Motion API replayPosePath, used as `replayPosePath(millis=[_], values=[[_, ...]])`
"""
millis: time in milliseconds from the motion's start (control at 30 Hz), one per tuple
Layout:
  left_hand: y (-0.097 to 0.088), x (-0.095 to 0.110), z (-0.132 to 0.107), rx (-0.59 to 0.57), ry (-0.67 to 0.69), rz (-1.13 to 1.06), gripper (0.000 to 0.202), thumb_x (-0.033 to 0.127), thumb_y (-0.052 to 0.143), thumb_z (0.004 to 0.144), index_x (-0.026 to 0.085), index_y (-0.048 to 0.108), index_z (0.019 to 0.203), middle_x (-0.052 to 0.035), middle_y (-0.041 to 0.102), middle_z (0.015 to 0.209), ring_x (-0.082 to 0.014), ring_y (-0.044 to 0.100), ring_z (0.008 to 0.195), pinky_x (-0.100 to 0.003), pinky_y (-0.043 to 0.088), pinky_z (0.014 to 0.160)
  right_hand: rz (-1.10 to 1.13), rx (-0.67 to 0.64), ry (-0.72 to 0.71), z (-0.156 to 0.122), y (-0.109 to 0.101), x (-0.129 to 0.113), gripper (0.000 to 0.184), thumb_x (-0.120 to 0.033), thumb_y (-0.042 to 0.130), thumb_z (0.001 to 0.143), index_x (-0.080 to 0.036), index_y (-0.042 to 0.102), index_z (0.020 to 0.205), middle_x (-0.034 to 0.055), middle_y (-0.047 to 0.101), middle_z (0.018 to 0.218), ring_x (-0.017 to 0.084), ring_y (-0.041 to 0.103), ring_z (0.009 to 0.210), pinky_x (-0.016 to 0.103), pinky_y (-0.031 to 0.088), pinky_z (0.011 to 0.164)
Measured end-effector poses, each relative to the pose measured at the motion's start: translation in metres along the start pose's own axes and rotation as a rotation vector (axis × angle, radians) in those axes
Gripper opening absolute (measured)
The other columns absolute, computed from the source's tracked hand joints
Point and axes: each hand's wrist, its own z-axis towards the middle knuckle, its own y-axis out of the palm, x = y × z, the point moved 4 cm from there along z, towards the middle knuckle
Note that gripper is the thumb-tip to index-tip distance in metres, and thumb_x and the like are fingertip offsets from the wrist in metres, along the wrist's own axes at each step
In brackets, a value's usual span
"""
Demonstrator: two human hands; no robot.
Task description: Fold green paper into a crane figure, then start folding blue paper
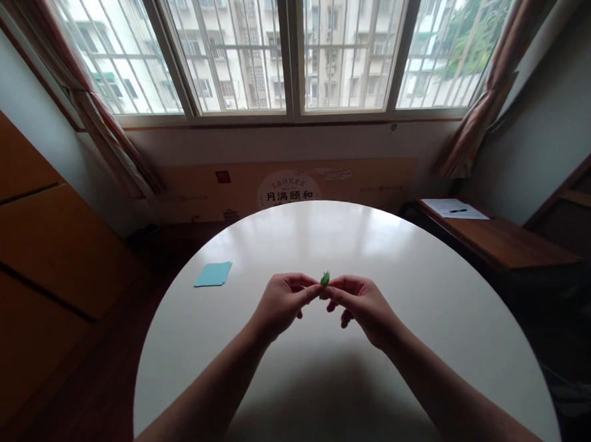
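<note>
A small green paper piece (325, 278) sat pinched between both hands, held above the middle of a round white table (420, 309). The left hand (283, 303) gripped it from the left with thumb and forefinger, its other fingers curled in. The right hand (363, 305) gripped it from the right in the same way, so the fingertips of the two hands met at the piece and only its upper tip showed above them. Its exact shape was too small to make out. A blue paper (213, 274) lay flat on the table to the left of the left hand, well apart from it and close to the table's left edge. Below the window (296, 47) a tan board (378, 179) leaned along the wall, with a pale round mark reading "ZANKEE" over the characters "月满颐和"; the other marks on it were too small to read. The tabletop lay bare around the hands, out to its curved far edge. To the right, a brown desk (504, 244) stood beyond the table's edge, carrying a white sheet (446, 205) with a pen (459, 210) on it. Wooden cabinets (33, 252) stood along the left wall.
</note>
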Motion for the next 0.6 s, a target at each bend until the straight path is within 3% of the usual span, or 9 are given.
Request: replayPosePath(millis=[167, 333, 400, 500, 600], values=[[0.004, -0.002, -0.001, 0.000, -0.049, -0.088, 0.027, 0.039, 0.081, 0.071, 0.013, 0.079, 0.079, -0.0071, 0.072, 0.070, -0.0127, 0.056, 0.058, -0.019, 0.039, 0.044, -0.012, -0.005, -0.060, -0.002, 0.003, -0.004, 0.029, -0.044, 0.079, 0.075, -0.016, 0.073, 0.083, 0.0058, 0.070, 0.076, 0.018, 0.063, 0.067, 0.021, 0.044, 0.043], [0.008, -0.011, 0.000, 0.039, -0.115, -0.139, 0.032, 0.044, 0.079, 0.072, 0.013, 0.077, 0.081, -0.0072, 0.070, 0.070, -0.0135, 0.055, 0.059, -0.019, 0.037, 0.043, -0.045, 0.072, -0.087, -0.002, 0.003, -0.001, 0.030, -0.044, 0.077, 0.077, -0.016, 0.073, 0.085, 0.0052, 0.069, 0.072, 0.018, 0.064, 0.066, 0.022, 0.044, 0.042], [0.005, -0.011, 0.001, 0.126, -0.033, -0.033, 0.031, 0.043, 0.079, 0.072, 0.014, 0.076, 0.083, -0.0064, 0.070, 0.069, -0.0144, 0.055, 0.058, -0.021, 0.039, 0.044, -0.081, 0.109, -0.099, -0.002, 0.002, 0.002, 0.029, -0.044, 0.076, 0.077, -0.016, 0.074, 0.085, 0.0059, 0.070, 0.073, 0.019, 0.064, 0.068, 0.023, 0.047, 0.043], [-0.001, -0.004, -0.002, 0.284, 0.213, 0.220, 0.019, 0.035, 0.079, 0.075, 0.017, 0.076, 0.079, -0.0053, 0.072, 0.073, -0.0150, 0.057, 0.060, -0.026, 0.047, 0.055, -0.144, 0.162, -0.134, -0.002, 0.001, 0.002, 0.029, -0.044, 0.076, 0.078, -0.016, 0.073, 0.085, 0.0078, 0.072, 0.079, 0.022, 0.066, 0.074, 0.025, 0.051, 0.045], [0.001, 0.000, -0.006, 0.299, 0.336, 0.363, 0.011, 0.029, 0.074, 0.081, 0.020, 0.079, 0.082, -0.0049, 0.075, 0.078, -0.0156, 0.059, 0.062, -0.028, 0.048, 0.062, -0.202, 0.173, -0.185, -0.003, 0.001, -0.001, 0.027, -0.043, 0.076, 0.078, -0.017, 0.073, 0.084, 0.0094, 0.074, 0.084, 0.026, 0.069, 0.083, 0.026, 0.053, 0.045]])
